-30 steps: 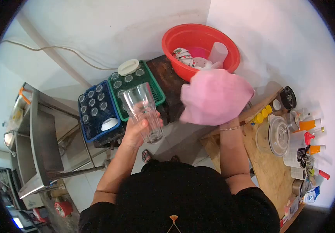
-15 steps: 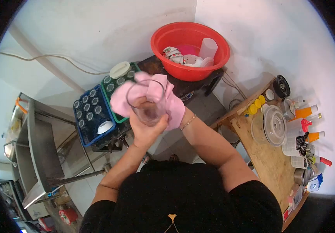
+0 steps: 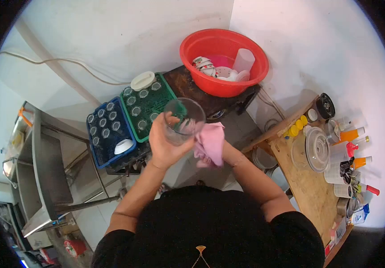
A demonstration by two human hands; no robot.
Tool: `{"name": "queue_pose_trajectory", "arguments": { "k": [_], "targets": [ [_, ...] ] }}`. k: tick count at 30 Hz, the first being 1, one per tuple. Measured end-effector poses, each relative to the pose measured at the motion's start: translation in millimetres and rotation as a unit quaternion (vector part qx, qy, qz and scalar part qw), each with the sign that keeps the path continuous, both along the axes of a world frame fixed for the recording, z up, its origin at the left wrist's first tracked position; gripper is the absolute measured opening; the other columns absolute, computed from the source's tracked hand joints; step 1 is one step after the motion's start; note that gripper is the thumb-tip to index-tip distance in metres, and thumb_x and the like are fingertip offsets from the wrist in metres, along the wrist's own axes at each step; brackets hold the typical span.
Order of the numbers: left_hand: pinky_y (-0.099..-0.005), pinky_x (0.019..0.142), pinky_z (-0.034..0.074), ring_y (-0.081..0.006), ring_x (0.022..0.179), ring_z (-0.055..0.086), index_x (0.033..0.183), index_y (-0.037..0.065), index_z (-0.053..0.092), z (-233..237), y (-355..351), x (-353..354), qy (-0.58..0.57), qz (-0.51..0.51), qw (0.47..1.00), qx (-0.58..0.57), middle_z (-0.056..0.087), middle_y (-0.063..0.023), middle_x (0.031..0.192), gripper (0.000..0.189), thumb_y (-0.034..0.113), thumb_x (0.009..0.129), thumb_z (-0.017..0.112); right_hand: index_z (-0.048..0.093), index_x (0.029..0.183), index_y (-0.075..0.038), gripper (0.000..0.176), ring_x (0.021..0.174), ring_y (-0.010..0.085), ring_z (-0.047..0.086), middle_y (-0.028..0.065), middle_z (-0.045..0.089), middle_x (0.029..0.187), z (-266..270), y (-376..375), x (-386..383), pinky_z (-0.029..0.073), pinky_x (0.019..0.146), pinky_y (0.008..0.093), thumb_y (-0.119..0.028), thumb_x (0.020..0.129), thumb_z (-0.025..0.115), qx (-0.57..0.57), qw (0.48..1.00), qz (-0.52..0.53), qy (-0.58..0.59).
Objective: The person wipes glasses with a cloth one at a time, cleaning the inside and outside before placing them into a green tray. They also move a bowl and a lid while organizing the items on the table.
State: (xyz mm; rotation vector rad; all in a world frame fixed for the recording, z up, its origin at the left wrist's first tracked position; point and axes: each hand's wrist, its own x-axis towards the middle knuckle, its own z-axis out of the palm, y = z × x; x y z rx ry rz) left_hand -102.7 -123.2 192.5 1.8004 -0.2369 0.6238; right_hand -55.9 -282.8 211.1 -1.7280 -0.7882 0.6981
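A clear glass vessel (image 3: pixel 184 117) is in my left hand (image 3: pixel 165 145), its round opening facing up toward the camera and my fingers wrapped round its side. To the right of the glass, a pink cloth (image 3: pixel 211 142) hangs from my right hand (image 3: pixel 206 161), which is mostly covered by it. The cloth lies close against the glass's lower right side; whether they touch is hard to tell.
Upside-down small glasses stand in a blue basket (image 3: pixel 135 154) and a green basket (image 3: pixel 168 92). A red basin (image 3: pixel 223 87) holds bowls and a plastic jug. On the right, a wooden table (image 3: pixel 306 192) carries lids, bottles and utensils. A metal rack (image 3: pixel 45 165) stands left.
The pink cloth has moved from behind and around the glass to its lower right, with my right hand. The glass has shifted slightly right, and the green basket behind shows more.
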Motion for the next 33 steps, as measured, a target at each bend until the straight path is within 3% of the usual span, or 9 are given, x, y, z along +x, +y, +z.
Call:
{"name": "queue_pose_trajectory", "arguments": {
  "k": [3, 10, 15, 16, 19, 23, 24, 25, 33],
  "targets": [
    [-0.0327, 0.083, 0.045, -0.0174, 0.095, 0.053, 0.123, 0.001, 0.037, 17, 22, -10, 0.034, -0.03, 0.999, 0.016, 0.053, -0.0108, 0.101, 0.077, 0.009, 0.06, 0.081, 0.056, 0.104, -0.008, 0.031, 0.088, 0.0205, 0.058, 0.0089, 0.056, 0.099, 36, -13, -7, 0.048, 0.073, 0.0329, -0.027, 0.08, 0.056, -0.164, 0.977, 0.035, 0.133],
    [-0.0313, 0.078, 0.05, -0.0172, 0.089, 0.057, 0.123, 0.003, 0.037, 1, 12, -27, 0.219, -0.25, 0.905, -0.266, 0.053, -0.0089, 0.101, 0.07, -0.001, 0.065, 0.075, 0.055, 0.104, -0.006, 0.025, 0.081, 0.0182, 0.057, 0.0031, 0.054, 0.083, -28, 13, 37, 0.048, 0.075, 0.0342, -0.021, 0.085, 0.046, 0.288, 0.951, 0.002, 0.111],
    [-0.0305, 0.069, 0.052, -0.0167, 0.079, 0.061, 0.111, 0.002, 0.049, 25, 64, -23, 0.35, -0.178, 0.827, -0.404, 0.058, -0.0058, 0.089, 0.042, 0.005, 0.074, 0.067, 0.049, 0.118, -0.007, 0.03, 0.083, 0.0182, 0.056, 0.0075, 0.057, 0.093, -31, 108, -22, 0.047, 0.076, 0.0295, -0.025, 0.097, 0.037, 0.443, 0.742, -0.037, 0.501],
    [-0.0282, 0.062, 0.051, -0.0149, 0.072, 0.061, 0.103, 0.002, 0.055, 23, 74, -22, 0.34, -0.192, 0.827, -0.404, 0.06, -0.0047, 0.083, 0.029, 0.01, 0.077, 0.064, 0.053, 0.108, -0.007, 0.031, 0.078, 0.017, 0.056, 0.0073, 0.058, 0.09, -29, 133, -47, 0.047, 0.066, 0.0285, -0.031, 0.097, 0.038, 0.392, 0.856, -0.182, 0.284],
    [-0.0276, 0.058, 0.05, -0.0136, 0.07, 0.06, 0.098, 0.001, 0.056, 13, 98, -39, 0.369, -0.176, 0.827, -0.387, 0.061, -0.0055, 0.082, 0.025, 0.01, 0.076, 0.064, 0.054, 0.112, -0.006, 0.034, 0.083, 0.0168, 0.058, 0.0069, 0.061, 0.094, 17, 155, -56, 0.049, 0.071, 0.0318, -0.033, 0.096, 0.043, 0.366, 0.878, -0.299, 0.076],
    [-0.0429, 0.07, 0.055, -0.0245, 0.086, 0.063, 0.111, 0.0, 0.05, 1, 143, -53, 0.43, -0.273, 0.796, -0.328, 0.062, -0.0151, 0.095, 0.04, 0.018, 0.078, 0.064, 0.061, 0.097, -0.006, 0.029, 0.07, 0.0146, 0.056, 0.0033, 0.063, 0.083, 66, 185, -29, 0.049, 0.065, 0.0294, -0.033, 0.092, 0.05, 0.211, 0.737, -0.517, 0.38],
    [-0.0452, 0.072, 0.055, -0.0259, 0.087, 0.062, 0.11, 0.001, 0.05, -3, 149, -62, 0.424, -0.323, 0.766, -0.358, 0.062, -0.0157, 0.095, 0.039, 0.02, 0.079, 0.064, 0.06, 0.091, -0.009, 0.034, 0.065, 0.0165, 0.057, 0.0053, 0.06, 0.074, 22, 181, 6, 0.048, 0.06, 0.0331, -0.039, 0.092, 0.045, 0.115, 0.936, -0.313, 0.115],
    [-0.0452, 0.072, 0.055, -0.0259, 0.087, 0.062, 0.11, 0.001, 0.05, -6, 153, -70, 0.425, -0.322, 0.766, -0.357, 0.062, -0.0157, 0.095, 0.039, 0.02, 0.079, 0.064, 0.057, 0.085, -0.01, 0.033, 0.061, 0.0161, 0.055, 0.0054, 0.057, 0.068, -6, 191, 14, 0.047, 0.057, 0.0342, -0.039, 0.092, 0.045, 0.103, 0.948, -0.296, 0.055],
    [-0.0435, 0.074, 0.053, -0.0269, 0.08, 0.062, 0.11, 0.003, 0.052, 9, 201, -75, 0.45, -0.278, 0.675, -0.514, 0.062, -0.0151, 0.093, 0.045, 0.033, 0.079, 0.062, 0.053, 0.093, -0.003, 0.019, 0.078, 0.0181, 0.056, 0.0067, 0.057, 0.085, -40, 243, -59, 0.046, 0.075, 0.0307, -0.021, 0.091, 0.047, 0.178, 0.854, -0.369, -0.322]
  ]
}}
